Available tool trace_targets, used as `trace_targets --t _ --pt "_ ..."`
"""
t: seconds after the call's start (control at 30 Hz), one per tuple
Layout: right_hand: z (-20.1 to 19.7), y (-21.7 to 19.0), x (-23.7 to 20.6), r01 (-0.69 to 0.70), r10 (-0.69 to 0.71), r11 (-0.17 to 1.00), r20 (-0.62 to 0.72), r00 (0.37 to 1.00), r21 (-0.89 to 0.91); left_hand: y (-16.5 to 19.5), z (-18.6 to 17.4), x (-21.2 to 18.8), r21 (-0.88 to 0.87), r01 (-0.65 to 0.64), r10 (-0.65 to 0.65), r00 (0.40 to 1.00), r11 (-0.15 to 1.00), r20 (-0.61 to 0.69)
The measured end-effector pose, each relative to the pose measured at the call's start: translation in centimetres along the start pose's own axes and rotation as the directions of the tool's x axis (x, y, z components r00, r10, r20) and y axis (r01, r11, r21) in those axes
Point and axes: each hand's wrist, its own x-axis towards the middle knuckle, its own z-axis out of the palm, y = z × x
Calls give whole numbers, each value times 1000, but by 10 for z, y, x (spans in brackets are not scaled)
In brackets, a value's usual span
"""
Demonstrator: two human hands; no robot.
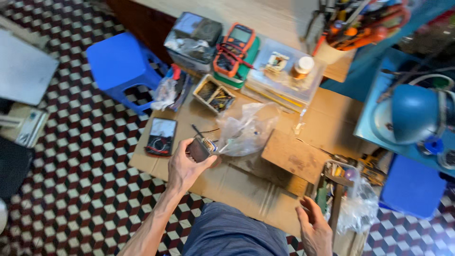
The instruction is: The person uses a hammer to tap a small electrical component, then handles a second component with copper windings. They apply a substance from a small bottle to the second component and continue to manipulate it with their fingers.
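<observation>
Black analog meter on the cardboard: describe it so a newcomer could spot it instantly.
Start at the cardboard sheet spread over the tiled floor and go to its left edge, below the blue plastic stool. The black analog meter lies flat there, just left of the left hand. Unlike the orange multimeter further up, it is black with a pale glossy dial window.

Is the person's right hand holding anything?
No, the right hand hangs open with spread fingers over the cardboard edge, while only the left hand grips a small dark component.
</observation>
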Motion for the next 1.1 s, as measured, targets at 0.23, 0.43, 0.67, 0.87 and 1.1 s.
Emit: trace_targets --t 0.23,0.43,0.67,0.87,1.1 --pt "-16 -71 -27 -38 31 993 -64 997 -110 117 52 -23 -107 -490 500 826 865 262" --pt "-33 -63 -51 -96 91 995 -157 983 -27 159 130 -22 -214 -568 586 627 795 513" --pt "-45 -39 -59 -311 309 950 -174 935 16 152 177 -13 -208 -745 714 460 633 527" --pt "-51 -25 -40 -160 153 986 -129 980 -43 140 182 -19 -186 -758 689 424 625 588" --pt "-65 -34 -3 -33 33 996 2 999 -79 101 125 -23 -90 -535 518 742 840 426"
